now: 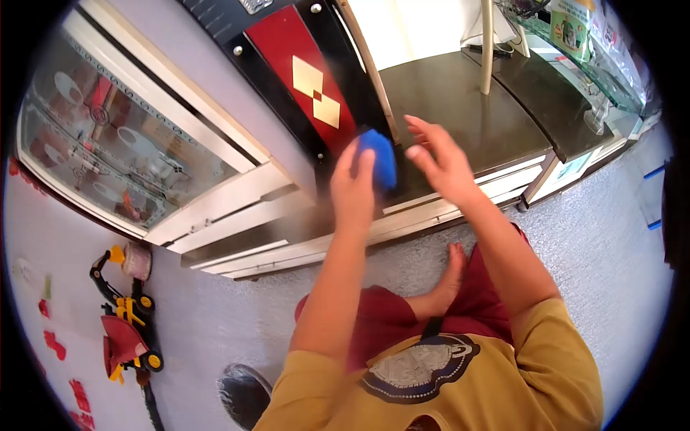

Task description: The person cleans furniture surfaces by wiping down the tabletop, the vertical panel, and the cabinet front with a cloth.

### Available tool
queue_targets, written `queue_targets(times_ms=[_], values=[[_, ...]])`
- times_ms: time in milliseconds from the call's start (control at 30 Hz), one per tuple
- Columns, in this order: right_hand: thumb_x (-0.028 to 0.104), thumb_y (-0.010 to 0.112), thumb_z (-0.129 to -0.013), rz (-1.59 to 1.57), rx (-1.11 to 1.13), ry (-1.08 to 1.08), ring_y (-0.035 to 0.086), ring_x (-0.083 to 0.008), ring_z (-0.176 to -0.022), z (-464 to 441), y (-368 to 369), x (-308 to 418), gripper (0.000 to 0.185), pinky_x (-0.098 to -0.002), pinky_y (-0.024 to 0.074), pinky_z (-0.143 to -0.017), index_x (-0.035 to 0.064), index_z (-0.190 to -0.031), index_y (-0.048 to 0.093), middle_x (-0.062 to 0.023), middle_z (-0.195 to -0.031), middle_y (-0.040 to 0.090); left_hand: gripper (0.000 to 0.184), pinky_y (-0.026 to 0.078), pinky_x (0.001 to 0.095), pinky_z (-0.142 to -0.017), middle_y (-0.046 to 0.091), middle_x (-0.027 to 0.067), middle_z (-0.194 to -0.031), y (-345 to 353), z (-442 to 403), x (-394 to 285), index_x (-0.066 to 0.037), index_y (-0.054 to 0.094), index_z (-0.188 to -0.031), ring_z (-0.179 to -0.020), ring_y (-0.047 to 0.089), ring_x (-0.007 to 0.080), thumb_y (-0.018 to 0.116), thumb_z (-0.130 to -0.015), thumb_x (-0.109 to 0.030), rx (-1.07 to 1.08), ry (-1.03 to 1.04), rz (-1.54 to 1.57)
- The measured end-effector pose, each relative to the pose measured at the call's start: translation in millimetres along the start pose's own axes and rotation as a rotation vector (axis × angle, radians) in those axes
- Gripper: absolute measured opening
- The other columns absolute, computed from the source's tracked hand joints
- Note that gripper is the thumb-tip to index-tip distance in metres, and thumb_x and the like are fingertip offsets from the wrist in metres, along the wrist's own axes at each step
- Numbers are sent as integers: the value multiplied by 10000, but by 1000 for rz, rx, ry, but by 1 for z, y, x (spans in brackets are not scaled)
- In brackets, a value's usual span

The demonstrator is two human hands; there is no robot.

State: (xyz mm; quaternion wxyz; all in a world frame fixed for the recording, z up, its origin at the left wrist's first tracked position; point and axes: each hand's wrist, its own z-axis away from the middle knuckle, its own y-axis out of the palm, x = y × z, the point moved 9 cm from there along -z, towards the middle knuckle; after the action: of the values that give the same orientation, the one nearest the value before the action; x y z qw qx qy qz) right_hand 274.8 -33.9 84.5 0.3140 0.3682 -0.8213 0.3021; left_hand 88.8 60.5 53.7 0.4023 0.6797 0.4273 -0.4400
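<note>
A blue cloth or sponge (pixel 381 159) is held in my left hand (pixel 352 183), with the thumb on its near face. It is in front of the lower end of a black panel (pixel 284 90) that has a red stripe and two gold diamonds. To the right, my right hand (pixel 444 159) is empty, its fingers apart, over the front part of the dark cabinet top (pixel 445 93). A gap separates it from the blue thing.
A glass-door cabinet (pixel 129 136) stands at the left. White drawers (pixel 417 217) run below the dark top. A toy digger (pixel 129 316) is at the lower left. A glass shelf (pixel 604 79) with packets is at the upper right.
</note>
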Motion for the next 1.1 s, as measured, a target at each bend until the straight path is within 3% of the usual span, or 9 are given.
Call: queue_targets(times_ms=[67, 133, 233, 267, 333, 367, 433, 633, 1100], values=[[162, 760, -1008, -65, -5, -182, 681, -345, -1219, 8, 27, 32, 583, -439, 541, -1071, 143, -1562, 580, -151, -1373, 667, 468, 500, 351, -1111, 692, 114, -1413, 25, 6, 8, 36, 606, -1512, -1261, 644, 186, 662, -1123, -218, 149, 64, 38], [118, 742, -1011, 31, -70, -103, 662, -373, -1261, 4, 16, 26, 413, -449, 549, -1059, 137, -1423, 707, -138, -1334, 692, 394, 518, 350, -1086, 697, 131, -1431, 31, 9, 25, -18, 670, -1466, -1260, 673, 225, 660, -1091, -139, 195, -169, 273], [155, 807, -954, 370, -213, -91, 657, -351, -1146, -7, -4, 17, 342, -466, 546, -979, 165, -1295, 784, -94, -1163, 701, 360, 561, 372, -1029, 714, 137, -1373, 4, 13, -30, -90, 761, -1355, -1214, 702, 296, 645, -1018, -38, 133, 331, -714], [167, 823, -934, 476, -208, -146, 649, -337, -1132, -9, -2, 20, 337, -468, 529, -971, 175, -1269, 793, -78, -1134, 694, 360, 598, 380, -899, 747, 134, -1265, -15, 11, -35, -130, 844, -1170, -1063, 741, 299, 612, -955, 43, 15, 529, -855], [192, 855, -893, 687, -202, -262, 633, -310, -1104, -16, 6, 28, 327, -474, 495, -956, 195, -1217, 813, -45, -1077, 680, 305, 602, 414, -879, 764, 133, -1125, -48, -3, -19, -105, 850, -1064, -1013, 749, 330, 621, -933, 48, 4, 398, -903], [217, 892, -835, 688, -232, -308, 609, -289, -1080, -20, 14, 27, 307, -471, 451, -937, 213, -1135, 827, -12, -1008, 650, 282, 603, 421, -870, 762, 130, -1092, -47, -3, -13, -102, 848, -1038, -993, 747, 338, 629, -932, 41, 30, 413, -958], [203, 894, -814, 714, -208, -363, 605, -291, -1057, -29, 37, 31, 321, -462, 455, -904, 198, -1120, 797, -29, -1025, 631, 239, 603, 436, -853, 757, 125, -1027, -43, -1, -9, -96, 843, -986, -954, 744, 353, 645, -931, 28, 81, 439, -1070], [149, 880, -803, 874, -129, -299, 643, -261, -948, -42, 71, 19, 339, -419, 472, -803, 231, -1110, 762, -33, -980, 599, 181, 595, 467, -790, 739, 104, -978, -42, 6, -17, -95, 822, -943, -883, 723, 368, 676, -918, 8, 8, 430, -1042], [230, 869, -835, 1027, -20, -287, 653, -269, -1004, -29, 87, 11, 166, -435, 463, -836, 184, -962, 774, -55, -1026, 644, 136, 597, 464, -771, 715, 84, -930, -47, 9, -18, -96, 801, -893, -876, 724, 338, 693, -904, -14, -81, 486, -1011]])
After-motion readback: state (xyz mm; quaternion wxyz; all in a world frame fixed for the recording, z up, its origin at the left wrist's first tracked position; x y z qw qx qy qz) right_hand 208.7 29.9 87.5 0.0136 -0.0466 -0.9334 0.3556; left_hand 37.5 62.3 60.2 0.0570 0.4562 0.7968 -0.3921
